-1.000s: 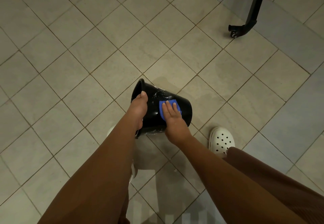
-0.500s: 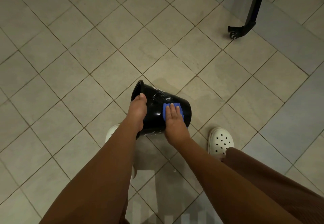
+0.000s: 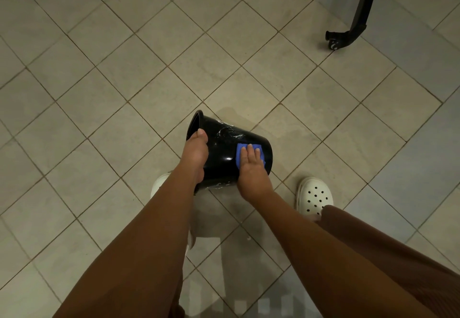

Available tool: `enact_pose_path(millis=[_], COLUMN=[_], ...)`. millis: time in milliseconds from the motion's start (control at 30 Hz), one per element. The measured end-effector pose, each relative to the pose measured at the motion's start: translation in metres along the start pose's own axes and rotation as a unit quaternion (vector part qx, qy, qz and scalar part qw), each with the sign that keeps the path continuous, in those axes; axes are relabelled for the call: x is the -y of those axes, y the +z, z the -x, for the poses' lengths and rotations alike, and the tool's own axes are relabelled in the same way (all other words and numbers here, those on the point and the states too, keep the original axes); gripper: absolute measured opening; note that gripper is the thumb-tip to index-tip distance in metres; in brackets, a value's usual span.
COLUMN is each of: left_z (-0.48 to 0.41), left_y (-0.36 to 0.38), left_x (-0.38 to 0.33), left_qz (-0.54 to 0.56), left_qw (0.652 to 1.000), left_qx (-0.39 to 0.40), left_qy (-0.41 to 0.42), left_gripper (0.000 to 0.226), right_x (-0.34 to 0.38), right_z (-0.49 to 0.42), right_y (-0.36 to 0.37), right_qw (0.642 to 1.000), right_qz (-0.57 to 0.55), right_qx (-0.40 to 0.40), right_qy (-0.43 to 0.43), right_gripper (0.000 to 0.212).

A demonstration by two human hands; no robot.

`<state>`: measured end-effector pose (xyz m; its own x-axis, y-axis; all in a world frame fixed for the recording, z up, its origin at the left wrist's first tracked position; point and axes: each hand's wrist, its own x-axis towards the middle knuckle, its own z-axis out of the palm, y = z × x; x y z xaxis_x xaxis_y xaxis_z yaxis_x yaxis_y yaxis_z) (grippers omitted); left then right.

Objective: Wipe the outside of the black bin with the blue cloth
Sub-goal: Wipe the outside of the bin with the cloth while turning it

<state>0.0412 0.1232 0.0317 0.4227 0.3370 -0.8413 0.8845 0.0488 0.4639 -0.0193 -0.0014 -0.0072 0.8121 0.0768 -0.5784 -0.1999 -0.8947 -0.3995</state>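
Black glossy plastic bin sat tipped sideways over the beige tiled floor, left hand gripping its rim. Right hand, fingers flat, pressed the small blue cloth near the base. Best approach: overlapping strokes, rotating toward the white smears.

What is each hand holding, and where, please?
Left hand grips the glossy black bin by its rim; right hand presses a blue cloth on its side.

The floor, beige square tiles laid diagonally with dark grout, carries a white perforated clog and, well apart, a black caster leg. Whether the tilted black bin touches it is unclear.
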Motion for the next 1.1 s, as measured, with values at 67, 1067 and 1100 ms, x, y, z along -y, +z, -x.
enact_pose_path(millis=[67, 1067, 1100], left_z=[0.002, -0.001, -0.002], left_y=[0.001, 0.001, 0.001], left_x=[0.001, 0.005, 0.004], left_qz=[0.008, 0.013, 0.012], left_qw=[1.0, 1.0, 1.0], left_qx=[0.001, 0.003, 0.0], left_qy=[-0.006, 0.007, 0.01], left_gripper=[0.046, 0.047, 0.047], right_x=[-0.007, 0.001, 0.006], right_z=[-0.003, -0.004, -0.002], right_y=[-0.006, -0.016, -0.013], right_qw=[0.999, 0.998, 0.998], right_qz=[0.001, 0.008, 0.016], right_qx=[0.02, 0.063, 0.059], right_qy=[0.037, 0.03, 0.013], right_gripper=[0.094, 0.089, 0.088])
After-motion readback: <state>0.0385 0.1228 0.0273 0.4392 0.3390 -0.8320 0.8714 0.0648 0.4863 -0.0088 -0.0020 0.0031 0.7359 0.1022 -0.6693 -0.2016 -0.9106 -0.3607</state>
